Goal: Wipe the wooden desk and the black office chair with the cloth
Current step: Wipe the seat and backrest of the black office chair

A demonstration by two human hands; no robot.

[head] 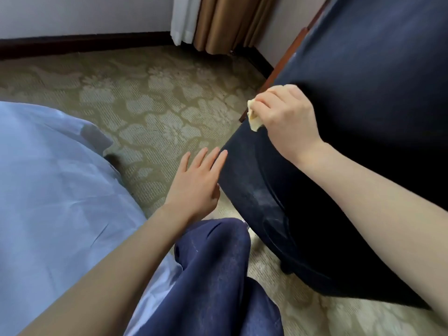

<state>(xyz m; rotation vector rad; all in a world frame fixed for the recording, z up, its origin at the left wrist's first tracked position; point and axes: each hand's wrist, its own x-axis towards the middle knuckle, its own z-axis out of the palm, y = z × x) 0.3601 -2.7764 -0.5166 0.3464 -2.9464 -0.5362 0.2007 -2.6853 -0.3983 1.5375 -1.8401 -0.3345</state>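
The black office chair (pixel 358 69) fills the right side of the view, its seat edge (pixel 244 170) curving down toward my knee. My right hand (pixel 286 117) grips a bunched pale yellow cloth (pixel 253 117) and holds it against the chair where seat and back meet. Most of the cloth is hidden under the fingers. My left hand (pixel 196 180) is flat with straight fingers, its fingertips touching the seat's front edge. A reddish wooden desk leg or edge (pixel 286 61) shows behind the chair.
A bed with a light blue sheet (pixel 48 178) lies at the left. Patterned green carpet (pixel 150 100) covers the floor between bed and chair. My leg in dark blue trousers (pixel 213 275) is at the bottom centre. Curtains (pixel 218 20) hang in the far corner.
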